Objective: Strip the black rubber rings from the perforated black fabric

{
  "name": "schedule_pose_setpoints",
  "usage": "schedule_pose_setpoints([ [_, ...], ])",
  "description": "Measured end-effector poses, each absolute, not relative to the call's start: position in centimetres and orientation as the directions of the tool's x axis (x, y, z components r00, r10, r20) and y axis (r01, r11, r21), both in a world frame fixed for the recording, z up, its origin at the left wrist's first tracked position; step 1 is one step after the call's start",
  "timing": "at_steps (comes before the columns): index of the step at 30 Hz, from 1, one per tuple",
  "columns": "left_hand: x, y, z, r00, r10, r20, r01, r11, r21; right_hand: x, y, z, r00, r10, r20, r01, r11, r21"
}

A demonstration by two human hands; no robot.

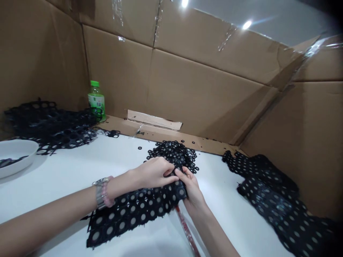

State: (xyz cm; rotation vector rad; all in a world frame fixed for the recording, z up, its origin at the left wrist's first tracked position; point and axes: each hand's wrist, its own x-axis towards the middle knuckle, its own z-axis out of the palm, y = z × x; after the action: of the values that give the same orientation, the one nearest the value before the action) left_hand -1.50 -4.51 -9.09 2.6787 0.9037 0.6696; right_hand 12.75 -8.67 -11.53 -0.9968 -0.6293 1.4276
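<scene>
My left hand (154, 174) and my right hand (191, 187) meet at the top edge of a black moulded sheet of joined rubber rings (134, 210), and their fingertips pinch it. The sheet lies flat on the white table (61, 175) and runs down-left from my hands. Just beyond my fingers sits a heaped pile of similar black rings (174, 153), partly hidden by my hands. A metal watch and a pink beaded bracelet (102, 191) circle my left wrist.
More black ring sheets lie at far left (50, 125) and right (268, 192). A white bowl (16, 157) holds dark pieces. A green-capped bottle (96, 101) stands by cardboard walls (200, 89). A red strip (186, 230) lies below my right hand.
</scene>
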Motion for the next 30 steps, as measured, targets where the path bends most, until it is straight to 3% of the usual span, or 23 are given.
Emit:
schedule_pose_setpoints([
  [9, -1.1, -4.5, -9.4, 0.624, 0.703, 0.34, 0.429, -0.672, 0.604, 12.8, -8.6, -11.6, 0.152, 0.968, -0.202, -0.496, -0.102, -0.862],
  [14, -2.7, -0.2, -9.9, 0.452, 0.858, 0.244, 0.342, -0.419, 0.841, 13.0, -8.7, -10.8, 0.132, 0.965, -0.226, -0.617, -0.098, -0.781],
  [20, -5.1, 3.2, -12.0, 0.349, 0.885, 0.309, 0.467, -0.45, 0.761, 12.7, -8.9, -10.6, 0.088, 0.951, -0.296, -0.664, -0.165, -0.729],
  [25, -4.2, 1.9, -12.8, 0.471, 0.809, 0.352, 0.514, -0.576, 0.636, 12.6, -8.6, -11.0, 0.015, 0.962, -0.274, -0.655, -0.198, -0.729],
  [30, -3.2, -1.4, -9.8, 0.572, 0.677, 0.463, 0.472, -0.734, 0.489, 12.6, -8.5, -10.9, -0.011, 0.965, -0.263, -0.653, -0.207, -0.729],
])
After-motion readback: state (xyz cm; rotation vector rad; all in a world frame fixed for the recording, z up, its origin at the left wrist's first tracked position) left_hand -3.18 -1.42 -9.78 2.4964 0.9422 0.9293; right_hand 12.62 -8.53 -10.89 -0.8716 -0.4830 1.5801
